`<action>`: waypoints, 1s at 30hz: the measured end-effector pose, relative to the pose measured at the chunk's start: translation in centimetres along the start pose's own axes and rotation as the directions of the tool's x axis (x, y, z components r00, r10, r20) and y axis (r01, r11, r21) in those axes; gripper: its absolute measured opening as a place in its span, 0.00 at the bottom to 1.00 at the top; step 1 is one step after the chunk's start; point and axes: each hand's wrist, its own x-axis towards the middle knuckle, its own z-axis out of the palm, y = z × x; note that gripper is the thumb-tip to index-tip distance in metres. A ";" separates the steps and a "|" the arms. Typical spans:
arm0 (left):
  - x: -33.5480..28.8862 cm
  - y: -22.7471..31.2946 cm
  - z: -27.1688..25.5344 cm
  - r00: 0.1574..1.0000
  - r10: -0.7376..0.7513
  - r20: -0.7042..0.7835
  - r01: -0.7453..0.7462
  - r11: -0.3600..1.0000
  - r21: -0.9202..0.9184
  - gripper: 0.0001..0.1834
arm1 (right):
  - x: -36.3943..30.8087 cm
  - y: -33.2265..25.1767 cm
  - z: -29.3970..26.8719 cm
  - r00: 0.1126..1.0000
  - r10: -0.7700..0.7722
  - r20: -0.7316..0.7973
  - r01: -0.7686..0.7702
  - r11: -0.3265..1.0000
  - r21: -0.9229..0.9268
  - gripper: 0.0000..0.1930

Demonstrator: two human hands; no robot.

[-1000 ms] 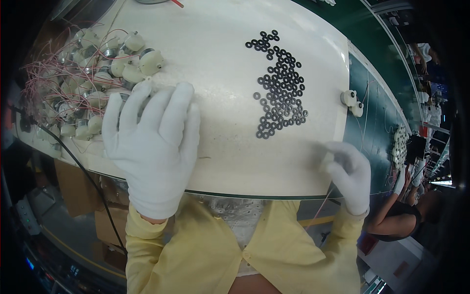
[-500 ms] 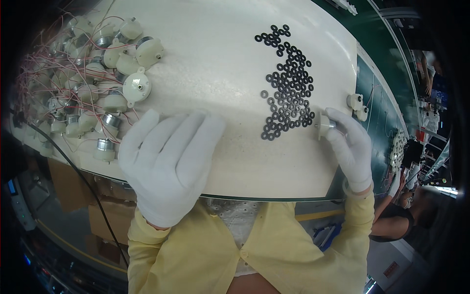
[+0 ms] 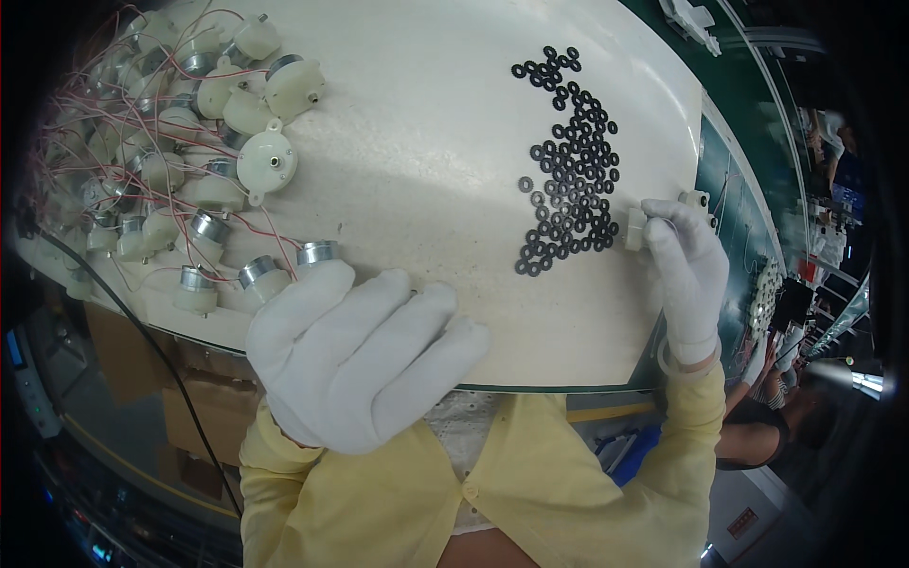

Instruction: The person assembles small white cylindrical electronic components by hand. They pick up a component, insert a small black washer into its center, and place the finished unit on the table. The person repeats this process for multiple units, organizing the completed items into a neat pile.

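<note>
gloved right hand (image 3: 684, 270) pinching cream plastic part (image 3: 635, 228), beside black rubber rings (image 3: 571, 161)

white-gloved hands (image 3: 365, 355), black washers (image 3: 568, 161), cream motors (image 3: 204, 142), yellow cardigan (image 3: 530, 483)

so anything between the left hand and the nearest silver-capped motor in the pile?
Nothing visible. The white-gloved left hand lies flat, fingers spread, on the cream board; its outermost fingertip reaches right up beside the nearest cream plastic gear motor with a silver cap, with only bare board between. The thin red wires run behind that motor, not across the gap.
</note>
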 end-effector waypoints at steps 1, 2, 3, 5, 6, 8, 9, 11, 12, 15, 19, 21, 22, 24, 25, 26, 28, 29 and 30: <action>0.0 0.1 0.1 1.000 -0.014 0.000 0.014 1.000 0.008 0.11 | 0.2 0.0 0.0 1.000 0.003 -0.003 -0.003 1.000 -0.003 0.15; 0.1 0.1 0.3 1.000 -0.027 0.001 0.027 1.000 0.012 0.11 | 0.3 -0.1 0.1 1.000 0.007 -0.010 -0.007 1.000 -0.006 0.15; 0.1 0.2 0.4 0.999 -0.040 0.002 0.040 0.999 0.017 0.11 | 0.4 0.0 0.4 0.998 -0.047 -0.050 0.046 0.998 -0.031 0.15; 0.1 0.1 0.8 0.999 -0.052 0.015 0.051 0.998 0.040 0.13 | 0.5 0.4 1.4 0.979 -0.160 -0.124 0.150 0.985 -0.086 0.15; 0.1 0.0 1.0 0.998 -0.058 0.022 0.057 0.997 0.053 0.14 | 0.4 0.4 1.3 0.977 -0.185 -0.103 0.168 0.973 -0.159 0.15; 0.3 0.0 1.2 0.997 -0.071 0.024 0.070 0.996 0.048 0.16 | 0.0 -0.2 0.9 0.971 -0.230 -0.058 0.203 0.932 -0.302 0.15; 0.3 0.0 1.3 0.997 -0.076 0.025 0.075 0.996 0.045 0.16 | -0.1 -0.7 0.9 0.958 -0.287 -0.022 0.254 0.878 -0.405 0.16; 0.2 -0.3 1.5 0.998 -0.058 0.033 0.057 0.997 0.045 0.18 | -0.4 -1.7 1.1 0.921 -0.384 0.069 0.348 0.729 -0.589 0.16; 0.1 -0.4 1.6 0.998 -0.049 0.036 0.047 0.998 0.044 0.18 | -0.5 -2.0 1.0 0.912 -0.400 0.091 0.364 0.688 -0.628 0.17; 1.1 0.1 1.4 0.980 -0.197 0.038 0.192 0.975 0.109 0.21 | -0.8 -2.6 0.8 0.889 -0.430 0.159 0.403 0.568 -0.718 0.17; 1.3 0.0 0.9 0.969 -0.241 0.046 0.224 0.945 0.238 0.22 | -1.7 -3.5 0.1 0.889 -0.390 0.241 0.420 0.482 -0.769 0.15; 0.7 0.2 0.8 0.973 -0.214 0.085 0.189 0.953 0.237 0.21 | -2.3 -3.6 -0.4 0.901 -0.347 0.261 0.409 0.482 -0.775 0.14; 0.6 0.3 0.7 0.975 -0.199 0.103 0.171 0.958 0.233 0.21 | -2.7 -3.5 -0.6 0.910 -0.325 0.258 0.396 0.495 -0.774 0.14; 0.9 0.8 0.4 0.979 -0.155 0.134 0.126 0.971 0.203 0.20 | -2.9 -3.0 -0.8 0.909 -0.324 0.263 0.402 0.508 -0.762 0.14; 0.9 1.2 0.6 0.981 -0.150 0.123 0.127 0.975 0.180 0.21 | -3.0 -2.4 -0.8 0.898 -0.346 0.271 0.422 0.508 -0.751 0.14; 0.7 1.7 0.9 0.984 -0.139 0.112 0.121 0.981 0.154 0.21 | -3.2 -2.1 -0.9 0.890 -0.365 0.272 0.436 0.510 -0.742 0.15; 0.6 1.9 1.3 0.986 -0.117 0.123 0.103 0.988 0.114 0.22 | -2.8 -2.3 -0.7 0.892 -0.360 0.275 0.432 0.495 -0.754 0.16; 0.6 1.7 1.4 0.985 -0.102 0.140 0.088 0.991 0.101 0.22 | -2.5 -2.4 -0.5 0.892 -0.359 0.273 0.429 0.486 -0.762 0.16; 0.6 1.6 1.4 0.984 -0.086 0.158 0.073 0.994 0.087 0.22 | -2.1 -2.3 -0.4 0.867 -0.404 0.291 0.461 0.432 -0.775 0.16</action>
